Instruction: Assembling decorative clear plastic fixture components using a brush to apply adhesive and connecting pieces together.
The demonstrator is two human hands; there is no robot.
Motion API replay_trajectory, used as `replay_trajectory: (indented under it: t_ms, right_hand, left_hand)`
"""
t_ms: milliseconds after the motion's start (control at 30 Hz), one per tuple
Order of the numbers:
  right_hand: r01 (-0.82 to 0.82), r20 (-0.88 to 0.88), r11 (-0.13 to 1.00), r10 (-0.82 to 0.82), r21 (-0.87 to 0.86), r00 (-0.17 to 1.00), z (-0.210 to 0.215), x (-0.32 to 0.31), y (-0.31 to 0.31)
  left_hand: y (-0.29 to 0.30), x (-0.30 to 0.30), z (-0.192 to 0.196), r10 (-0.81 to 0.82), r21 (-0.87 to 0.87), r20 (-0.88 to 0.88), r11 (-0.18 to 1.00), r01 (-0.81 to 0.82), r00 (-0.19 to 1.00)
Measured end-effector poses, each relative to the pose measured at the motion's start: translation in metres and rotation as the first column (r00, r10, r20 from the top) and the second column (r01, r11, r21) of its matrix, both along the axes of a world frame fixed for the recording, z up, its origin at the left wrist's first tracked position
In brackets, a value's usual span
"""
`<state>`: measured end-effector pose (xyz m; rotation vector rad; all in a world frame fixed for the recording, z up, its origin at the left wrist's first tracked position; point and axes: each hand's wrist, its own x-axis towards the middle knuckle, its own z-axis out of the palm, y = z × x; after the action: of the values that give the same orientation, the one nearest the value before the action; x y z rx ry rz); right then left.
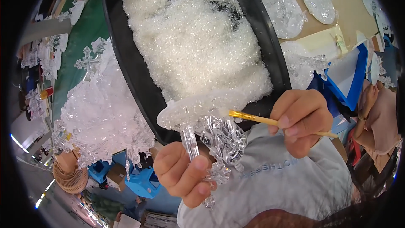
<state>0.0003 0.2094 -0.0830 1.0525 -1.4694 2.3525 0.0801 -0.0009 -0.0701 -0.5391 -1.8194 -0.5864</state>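
My left hand grips a clear plastic figurine by its clear lower parts, fingers wrapped round it. The figurine is tipped so its rounded base, coated with white sparkling flakes, points away from me over the near edge of a black tray. A thick layer of white glittery flakes fills much of that tray. Pinched in the fingers of my right hand is a slim paintbrush with a wooden handle and gold ferrule. Its tip meets or nearly meets the flake-coated base; I cannot tell which.
Left of the tray is a large heap of clear plastic pieces, with a clear cross at its top. Flake-coated figurines lie on a brown board at the far right. Nearby are a blue frame and another person's arm.
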Motion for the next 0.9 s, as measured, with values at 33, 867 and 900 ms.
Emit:
replay_trajectory:
  t_ms: [33, 867, 900]
  right_hand:
    - [-0.023, 0.002, 0.999, 0.024, -0.039, 1.000, -0.003, 0.000, 0.003]
    - [0.073, -0.059, 0.993, -0.079, -0.091, 0.995, -0.001, 0.003, 0.000]
    - [0.095, -0.056, 0.990, -0.101, -0.105, 0.993, 0.001, 0.004, -0.004]
  left_hand:
    - [0.001, 0.000, -0.001, -0.006, -0.007, 0.002, 1.000, 0.006, 1.000]
    - [-0.002, 0.004, 0.001, 0.034, -0.059, 0.027, 0.998, -0.033, 0.999]
    - [-0.004, 0.006, 0.002, 0.025, -0.083, 0.042, 0.996, -0.022, 0.999]
